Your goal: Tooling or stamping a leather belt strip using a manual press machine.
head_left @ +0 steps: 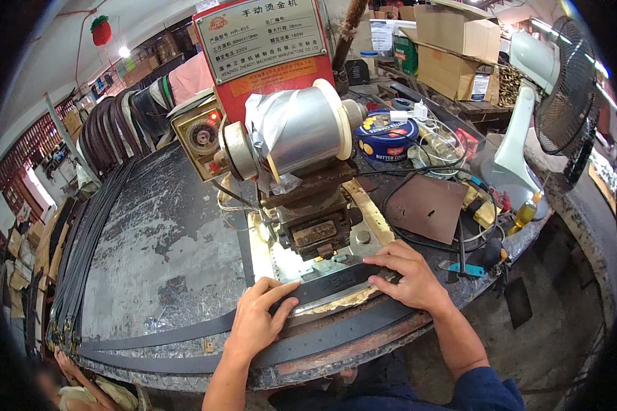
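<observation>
Press [315,205]: reference unit; red upper panel with a metal plate, dark metal head below.
Black strap [336,284]: workpiece; lies crosswise directly in front of the press, below its head.
Left grip [256,320]: front left of the press; thumb and fingers grasp the black strap.
Right grip [408,277]: front right of the press; thumb and fingers grasp the black strap near its end.
Foil roll [308,127]: silver, mounted across the press above the head.
Control box [197,137]: attached left of the press; round dial, red indicator lit.
Bench [164,233]: carries the press; surface worn, dark finish flaking to the left of it.
Strap bundle [92,246]: long dark lengths, well left of the press.
Round tin [386,145]: blue, right of the press.
Brown sheet [424,209]: flat, right of the press, nearer than the round tin.
Cutter [467,270]: turquoise, right of the press, beyond the right grip.
Fan [565,99]: far right of the press.
</observation>
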Tool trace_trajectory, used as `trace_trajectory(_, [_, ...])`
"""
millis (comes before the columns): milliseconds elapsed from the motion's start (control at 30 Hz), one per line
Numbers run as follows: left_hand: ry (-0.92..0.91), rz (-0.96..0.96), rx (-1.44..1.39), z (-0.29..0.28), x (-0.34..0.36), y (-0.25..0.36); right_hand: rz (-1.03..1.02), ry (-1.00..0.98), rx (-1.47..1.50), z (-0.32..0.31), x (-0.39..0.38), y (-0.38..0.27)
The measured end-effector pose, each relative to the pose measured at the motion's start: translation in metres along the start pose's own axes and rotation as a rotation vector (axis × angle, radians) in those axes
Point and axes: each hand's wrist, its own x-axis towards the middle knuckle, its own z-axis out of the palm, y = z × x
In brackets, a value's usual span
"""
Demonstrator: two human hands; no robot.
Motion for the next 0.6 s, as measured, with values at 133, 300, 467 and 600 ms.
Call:
trace_trajectory(133, [0.004, 0.006, 0.002, 0.0010, -0.0003, -0.0026, 0.002, -0.004, -0.002, 0.0009, -0.0005, 0.0012])
trace_trajectory(300, [0.002, -0.005, -0.005, -0.0002, 0.0000, -0.0011, -0.006, 0.001, -0.007, -0.0002, 0.0009, -0.0003])
trace_trajectory(467, [0.001, -0.031, -0.018, 0.0004, 0.0002, -0.0006, -0.004, 0.007, 0.001, -0.0004, 0.0011, 0.0007])
trace_trajectory(600, [0.016, -0.005, -0.021, 0.0012, -0.0004, -0.0019, -0.016, 0.015, 0.009, -0.0015, 0.0013, -0.0004])
